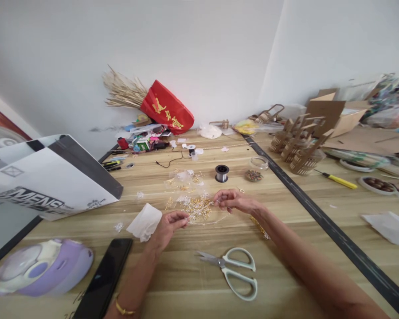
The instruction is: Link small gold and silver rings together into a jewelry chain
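My left hand (172, 223) pinches one end of a thin beaded strand (206, 223), its thumb and forefinger closed. The strand curves along the tabletop toward my right hand (231, 200). That hand's fingers are also pinched together, with something small and silvery at their tips, too tiny to name. Between the hands lies a pile of gold and clear beads (197, 208). A pair of scissors (229, 268) with pale green handles rests in front of me, blades pointing left. Beside my left wrist is a crumpled white tissue (145, 221).
A spool of wire (221, 173) and a glass jar (259, 162) stand behind the beads. At left are a phone (103, 277), a purple-and-white lidded container (46, 268) and a white box (53, 177). Small woven baskets (304, 160) and a yellow-handled tool (341, 180) are at right.
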{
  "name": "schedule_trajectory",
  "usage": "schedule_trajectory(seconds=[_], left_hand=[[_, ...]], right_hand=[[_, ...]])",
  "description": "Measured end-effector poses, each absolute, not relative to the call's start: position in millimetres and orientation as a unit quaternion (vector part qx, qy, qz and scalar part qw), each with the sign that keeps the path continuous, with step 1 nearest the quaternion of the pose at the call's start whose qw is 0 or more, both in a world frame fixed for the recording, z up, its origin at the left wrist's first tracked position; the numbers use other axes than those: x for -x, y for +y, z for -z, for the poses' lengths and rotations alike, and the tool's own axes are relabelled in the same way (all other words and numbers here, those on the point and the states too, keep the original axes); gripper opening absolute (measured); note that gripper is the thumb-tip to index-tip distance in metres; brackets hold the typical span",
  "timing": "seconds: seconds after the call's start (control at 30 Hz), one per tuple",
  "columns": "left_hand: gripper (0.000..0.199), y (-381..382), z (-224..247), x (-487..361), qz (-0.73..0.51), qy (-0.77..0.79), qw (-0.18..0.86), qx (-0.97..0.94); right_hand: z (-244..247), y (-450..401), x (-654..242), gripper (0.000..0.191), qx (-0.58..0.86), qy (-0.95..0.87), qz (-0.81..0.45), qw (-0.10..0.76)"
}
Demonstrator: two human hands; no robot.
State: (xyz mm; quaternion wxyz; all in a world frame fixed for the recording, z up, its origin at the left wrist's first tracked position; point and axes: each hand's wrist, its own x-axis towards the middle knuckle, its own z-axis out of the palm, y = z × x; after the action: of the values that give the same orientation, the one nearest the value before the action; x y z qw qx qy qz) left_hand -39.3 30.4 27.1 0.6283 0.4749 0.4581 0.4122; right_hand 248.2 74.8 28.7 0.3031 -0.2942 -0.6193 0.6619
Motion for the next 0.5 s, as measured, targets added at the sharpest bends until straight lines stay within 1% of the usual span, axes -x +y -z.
schedule_trajectory(seconds=[0.1,0.2,0.27,0.37,0.5], left_hand=[[0.023,32.2,-25.5,39.8,-0.410,0.481,0.588,-0.505],[0.023,33.8,-24.8,40.6,-0.417,0.496,0.558,-0.519],[0.022,34.6,-23.9,41.0,-0.423,0.500,0.546,-0.522],[0.023,34.8,-21.9,41.3,-0.424,0.491,0.552,-0.524],[0.026,33.9,-19.3,41.1,-0.426,0.474,0.581,-0.506]], right_hand=[[-26.5,75.2,-247.2,0.036,0.318,-0.655,-0.626,0.280],[-25.9,73.0,-243.5,0.040,0.375,-0.707,-0.547,0.246],[-25.7,70.8,-240.5,0.034,0.417,-0.755,-0.460,0.213],[-24.7,68.4,-237.1,0.018,0.438,-0.808,-0.353,0.176],[-22.1,68.0,-236.2,0.013,0.441,-0.817,-0.327,0.177]])
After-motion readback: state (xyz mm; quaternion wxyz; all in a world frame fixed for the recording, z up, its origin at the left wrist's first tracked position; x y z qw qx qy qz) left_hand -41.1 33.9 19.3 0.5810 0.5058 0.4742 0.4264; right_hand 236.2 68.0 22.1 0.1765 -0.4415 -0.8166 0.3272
